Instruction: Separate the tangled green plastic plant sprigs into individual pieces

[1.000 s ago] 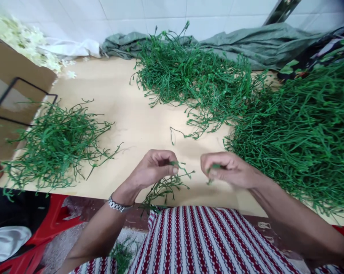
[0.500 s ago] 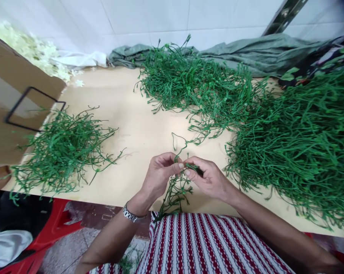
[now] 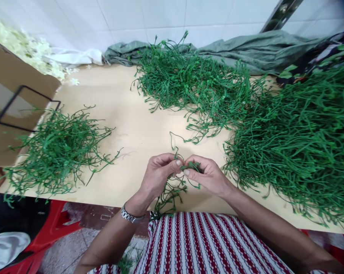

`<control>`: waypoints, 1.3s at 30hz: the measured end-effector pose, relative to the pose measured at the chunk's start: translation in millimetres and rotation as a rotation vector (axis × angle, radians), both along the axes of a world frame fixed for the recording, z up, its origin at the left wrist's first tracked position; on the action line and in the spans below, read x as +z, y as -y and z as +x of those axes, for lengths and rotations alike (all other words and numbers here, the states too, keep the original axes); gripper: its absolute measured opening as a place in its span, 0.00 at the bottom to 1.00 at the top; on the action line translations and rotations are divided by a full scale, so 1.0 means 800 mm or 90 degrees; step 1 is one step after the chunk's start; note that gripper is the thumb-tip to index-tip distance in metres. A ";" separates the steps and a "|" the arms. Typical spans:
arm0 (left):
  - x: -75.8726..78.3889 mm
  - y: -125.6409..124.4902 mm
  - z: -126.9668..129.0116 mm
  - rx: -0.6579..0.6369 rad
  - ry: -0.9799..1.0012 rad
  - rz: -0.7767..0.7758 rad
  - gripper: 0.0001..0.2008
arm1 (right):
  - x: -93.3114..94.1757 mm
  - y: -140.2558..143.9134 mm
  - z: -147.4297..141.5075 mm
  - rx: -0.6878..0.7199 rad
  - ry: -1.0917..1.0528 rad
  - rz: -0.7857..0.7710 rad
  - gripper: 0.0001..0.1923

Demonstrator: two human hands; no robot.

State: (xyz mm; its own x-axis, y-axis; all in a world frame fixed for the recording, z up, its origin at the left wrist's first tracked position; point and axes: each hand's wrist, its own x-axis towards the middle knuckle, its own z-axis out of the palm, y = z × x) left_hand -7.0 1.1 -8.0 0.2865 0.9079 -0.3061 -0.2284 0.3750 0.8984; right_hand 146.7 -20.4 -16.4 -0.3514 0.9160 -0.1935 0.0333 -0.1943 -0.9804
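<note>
My left hand (image 3: 162,173) is closed, thumb against fingers, on a thin green artificial stem (image 3: 176,152) whose end curls up over the table. Close beside it, my right hand (image 3: 206,175) pinches small green plastic stem pieces (image 3: 193,166) between thumb and fingers. The fingertips of both hands nearly meet. Below them, a loose cluster of green stems (image 3: 170,196) hangs down toward the table's front edge and my striped clothing. How the pieces join between the fingers is too small to make out.
A big heap of green stems (image 3: 297,144) covers the right side, with another pile (image 3: 189,80) at the back and a smaller one (image 3: 60,148) at left. A cardboard box (image 3: 20,72), white flowers (image 3: 23,45) and green cloth (image 3: 246,49) line the edges.
More green stem pieces show between my right thumb and fingers, and a strand now dangles below that hand. The view has shifted slightly; both hands stay close together.
</note>
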 end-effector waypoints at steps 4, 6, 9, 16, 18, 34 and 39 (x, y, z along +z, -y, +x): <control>-0.001 0.001 0.002 -0.006 -0.024 0.073 0.02 | -0.003 -0.002 -0.001 -0.002 -0.073 -0.066 0.08; -0.002 0.001 0.003 -0.012 -0.024 0.092 0.05 | -0.005 -0.002 -0.001 0.002 -0.070 -0.055 0.08; -0.003 0.001 0.004 -0.028 -0.003 0.059 0.04 | -0.005 -0.004 0.001 0.015 -0.026 -0.007 0.09; -0.003 0.002 0.002 -0.023 -0.017 0.051 0.08 | -0.004 -0.001 0.005 -0.031 0.110 0.059 0.09; 0.001 0.002 0.001 -0.033 -0.049 0.061 0.08 | -0.006 0.002 0.004 -0.043 0.130 0.085 0.09; 0.018 -0.004 -0.007 -0.352 -0.297 0.214 0.10 | 0.005 -0.002 0.026 0.219 0.260 0.222 0.04; 0.019 -0.004 -0.003 -0.407 -0.305 0.211 0.10 | 0.004 -0.006 0.030 0.237 0.178 0.193 0.06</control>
State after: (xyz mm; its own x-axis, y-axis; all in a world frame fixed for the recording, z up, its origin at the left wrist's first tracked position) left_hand -9.6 4.2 7.4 0.6803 0.6806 -0.2721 0.3682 0.0038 0.9298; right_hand 170.7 -15.8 -13.2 -0.6348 0.7693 -0.0720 0.3122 0.1700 -0.9347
